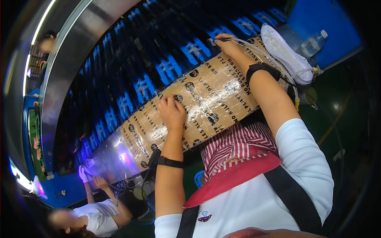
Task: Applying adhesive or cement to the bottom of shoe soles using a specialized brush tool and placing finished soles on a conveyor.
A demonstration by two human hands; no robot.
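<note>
My left hand (172, 113) rests on a cardboard-covered ledge (206, 99), its slightly bent fingers near the far edge with nothing seen in them. The cardboard is brown with black print under shiny clear film. Farther right, my right hand (231, 45) reaches over that ledge, closed on a slim dark pen-like tool (225, 39). A thin pale tube (254, 47) runs from near this hand toward the right. Beyond both hands lies a dark conveyor bed (143, 51) with rows of blue-lit brackets (170, 70). The tool's tip is too small to make out.
A white shoe sole (287, 57) holding white bits lies at the ledge's right end, beside a clear plastic bottle (314, 43). A blue panel (321, 23) stands behind. At lower left a co-worker (99, 216) reaches toward the ledge's bare metal end (113, 156).
</note>
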